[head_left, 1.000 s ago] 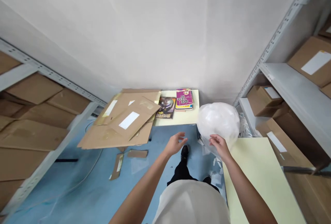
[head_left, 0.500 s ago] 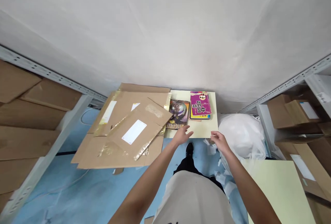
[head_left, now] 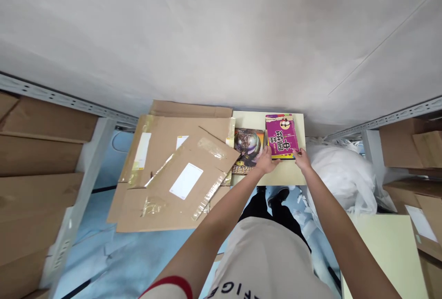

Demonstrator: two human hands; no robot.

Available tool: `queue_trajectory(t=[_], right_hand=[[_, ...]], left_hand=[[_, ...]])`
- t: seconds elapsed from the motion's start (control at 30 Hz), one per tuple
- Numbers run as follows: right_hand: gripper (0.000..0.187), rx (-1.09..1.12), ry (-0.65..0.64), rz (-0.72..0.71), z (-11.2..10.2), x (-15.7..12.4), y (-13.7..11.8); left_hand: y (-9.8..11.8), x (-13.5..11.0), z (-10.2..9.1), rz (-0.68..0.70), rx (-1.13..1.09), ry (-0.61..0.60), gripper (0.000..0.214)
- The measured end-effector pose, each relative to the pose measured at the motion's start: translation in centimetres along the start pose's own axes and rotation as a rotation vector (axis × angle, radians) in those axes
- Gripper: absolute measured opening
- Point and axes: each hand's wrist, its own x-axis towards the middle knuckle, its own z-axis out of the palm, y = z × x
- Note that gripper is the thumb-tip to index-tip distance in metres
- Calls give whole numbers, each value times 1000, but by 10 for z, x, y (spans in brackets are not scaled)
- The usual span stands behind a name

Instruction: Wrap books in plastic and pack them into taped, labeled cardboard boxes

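Observation:
A purple-covered book [head_left: 283, 140] with large black and white lettering tops a small stack on the pale table [head_left: 250, 118]. A yellow-edged book shows beneath it. My right hand [head_left: 303, 160] pinches the stack's near right corner, thumb and fingers closed on the purple book. My left hand [head_left: 266, 161] lies with fingers stretched and thumb apart against the stack's near left corner. It also overlaps the edge of a dark illustrated book [head_left: 247, 144] with a shiny globe on its cover. How many books the stack holds is unclear.
Flattened cardboard [head_left: 186, 151] covers the left side and overhangs the front edge. White plastic wrap [head_left: 340, 174] bulges at the right, near another pale surface [head_left: 386, 243]. Shelves with cartons [head_left: 41, 156] flank both sides, and a wall [head_left: 221, 36] rises behind.
Both hands have moved forward and onto the purple book's stack; they were apart from it near the table's front edge. The right hand has closed on its corner. The view has shifted slightly.

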Motion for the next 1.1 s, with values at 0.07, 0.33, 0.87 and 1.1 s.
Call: queue_trajectory(t=[0.07,0.33,0.87,1.1], right_hand=[[52,28,17,15,5,3,2],[46,183,146,43,1,-16,15],[32,720,-62,358,14,-97,53],[23,589,-28,415,11,-93,52]], left_hand=[[1,-4,1,-58,123,-48,90],[12,-20,-5,-86,468,-142,79],[13,-22,-24,103,472,19,67],[11,69,-55,60,337,-48,51]])
